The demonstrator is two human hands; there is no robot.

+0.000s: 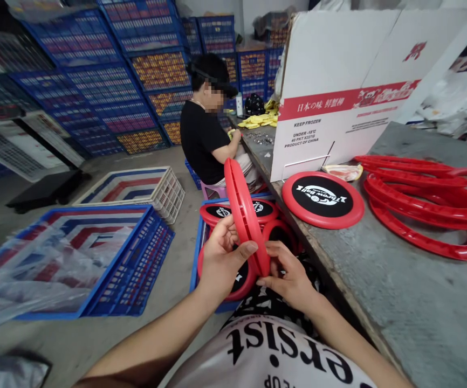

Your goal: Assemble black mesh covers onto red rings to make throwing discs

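Note:
Both my hands grip a red round paddle (246, 215), held on edge above my lap so its rim faces me, with a dark gap running along the rim. My left hand (226, 253) is closed on its left side, thumb across the rim. At the lower right, the fingers of my right hand (288, 272) pinch the rim. Under it, a blue crate (195, 269) holds several red discs with black faces (217, 211). On the table to the right lies a finished-looking red disc (322, 199) marked "Throw Ball", beside a pile of red plastic rings (431, 207).
A large white carton (338, 97) stands on the grey table (399, 302). Across from me, a person in black (207, 129) sits working with yellow pieces (260, 119). Blue and white crates (148, 269) stand on the floor at left; stacked crates (108, 91) line the wall.

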